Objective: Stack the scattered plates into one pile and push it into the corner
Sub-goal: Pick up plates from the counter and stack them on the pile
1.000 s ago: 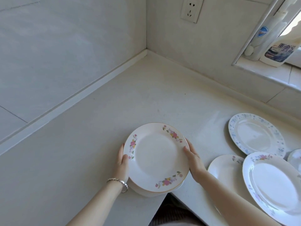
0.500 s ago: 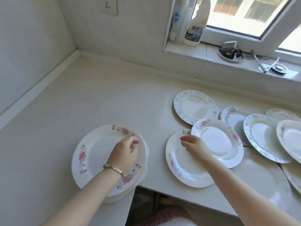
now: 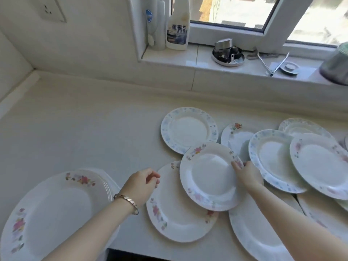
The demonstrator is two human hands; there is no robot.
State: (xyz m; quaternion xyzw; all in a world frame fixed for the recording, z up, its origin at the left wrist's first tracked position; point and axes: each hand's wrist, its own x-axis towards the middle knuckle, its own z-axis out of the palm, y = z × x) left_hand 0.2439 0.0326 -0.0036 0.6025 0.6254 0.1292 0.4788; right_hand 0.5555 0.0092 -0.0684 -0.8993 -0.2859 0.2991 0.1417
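Plates lie spread over the right half of the pale worktop (image 3: 94, 129), many overlapping. One pink-flowered plate (image 3: 211, 176) is gripped by the right hand (image 3: 246, 174): the thumb presses on top of its right rim and the other fingers are curled out of sight beneath it. This plate covers the far right part of a second flowered plate (image 3: 175, 219) that lies flat near the front edge, and its far rim hides a little of a blue-rimmed plate (image 3: 188, 129) behind it. Whether it is clear of the plates below cannot be told.

The pile (image 3: 56, 213) sits at the lower left, by the worktop's front edge and well apart from the corner (image 3: 33, 70) at the upper left. Its top plate carries pink flowers, and the rims of others show under it on the right side.

The left hand (image 3: 141, 183), with a bracelet (image 3: 126, 201) at the wrist, hangs between the pile and the second flowered plate, its fingers loosely curled and holding nothing.

To the right lie a small plate with a red flower (image 3: 235, 136), another blue-rimmed plate (image 3: 273, 159), a pink-sprigged plate (image 3: 320, 162) overlapping it, and a large pale plate (image 3: 254, 232) under the right forearm.

Behind, the windowsill (image 3: 188, 59) holds a cleaner bottle (image 3: 178, 25), a white bottle (image 3: 156, 25), a round dish of metal parts (image 3: 227, 53) and tongs (image 3: 273, 63). A wall socket (image 3: 50, 10) sits at the upper left.
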